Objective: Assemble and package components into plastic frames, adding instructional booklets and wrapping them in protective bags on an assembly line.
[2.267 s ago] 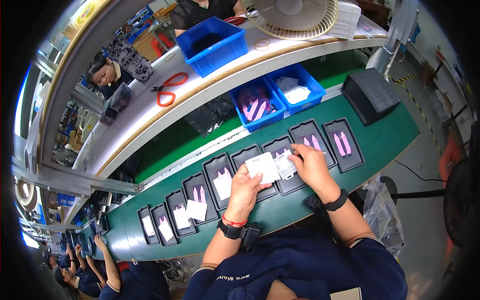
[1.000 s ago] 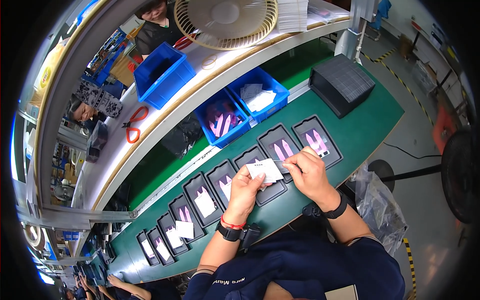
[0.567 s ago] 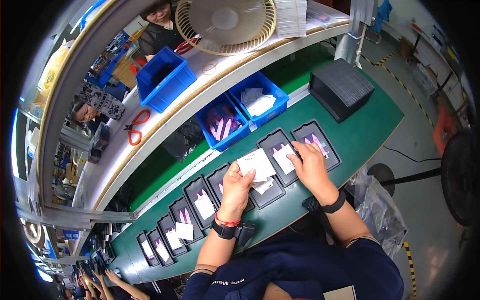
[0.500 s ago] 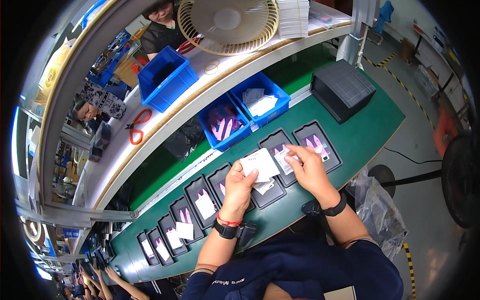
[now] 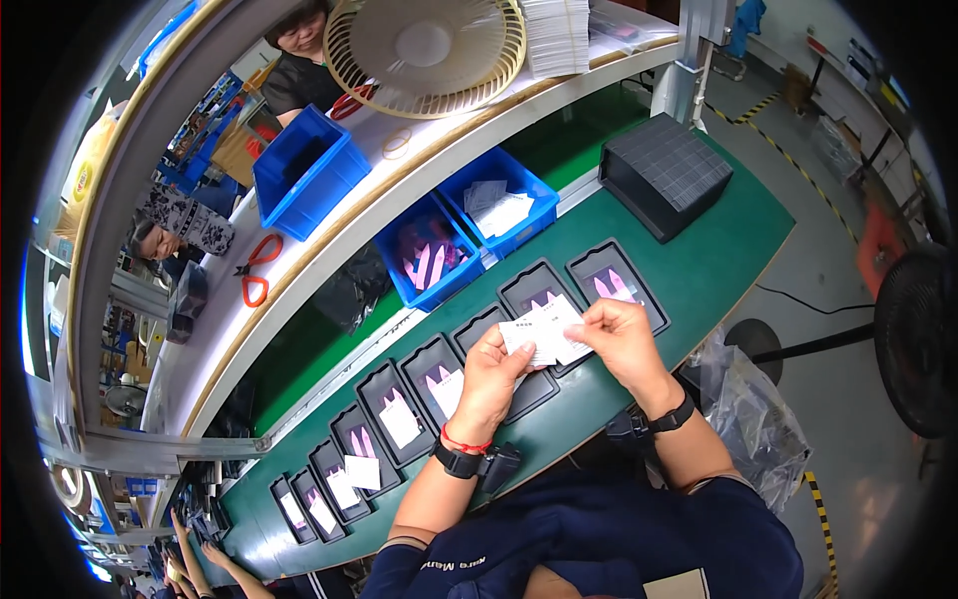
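My left hand (image 5: 487, 377) is closed around a small stack of white printed cards (image 5: 534, 334), thumb on top. The cards are spread like a fan. At their right end, my right hand (image 5: 624, 344) pinches one white card (image 5: 569, 324) between thumb and fingers. Both hands are above a row of shallow black trays, partly covering a tray (image 5: 529, 404) below them. Pink pointed pieces (image 5: 609, 285) lie in the rightmost tray (image 5: 595, 260). Farther left, a tray (image 5: 377, 384) holds pink pieces and a white card (image 5: 400, 423).
Behind the trays stand a blue bin with pink pieces (image 5: 404, 285) and a blue bin with white cards (image 5: 546, 205). A stack of black trays (image 5: 671, 165) is at the far right. Red-handled scissors (image 5: 261, 262) and a fan (image 5: 424, 50) are on the shelf; people work nearby.
My right hand has come up against the cards in my left hand and now pinches one. The cards have fanned out. The whole view has shifted slightly.
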